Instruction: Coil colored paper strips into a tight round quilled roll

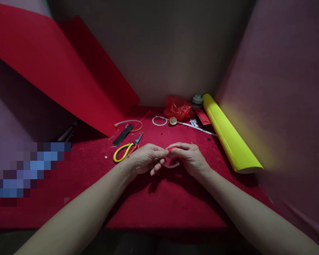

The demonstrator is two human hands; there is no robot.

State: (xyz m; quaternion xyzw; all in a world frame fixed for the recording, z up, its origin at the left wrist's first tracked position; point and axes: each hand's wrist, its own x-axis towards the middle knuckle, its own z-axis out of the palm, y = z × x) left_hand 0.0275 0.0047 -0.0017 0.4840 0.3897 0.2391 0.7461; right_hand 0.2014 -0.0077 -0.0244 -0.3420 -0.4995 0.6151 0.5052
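Note:
Both my hands meet over the middle of the red-covered table. Between the fingertips of my right hand (190,156) is a small ridged red piece (172,149), which looks like corrugated paper. My left hand (150,157) pinches at the same piece from its left side, thumb and forefinger closed, the other fingers curled below. A pale curved strip (172,165) shows under the hands; whether it is held or lies on the cloth I cannot tell. Scissors (126,150) with yellow and red handles lie just beyond my left wrist, blades pointing away.
A rolled yellow corrugated sheet (231,136) lies at the right. Large red card (69,71) leans at the left. Toward the back are a red plastic bag (177,108), a lidded jar (197,100), a tape roll (172,121), a white ring (160,121) and a black strip (122,135).

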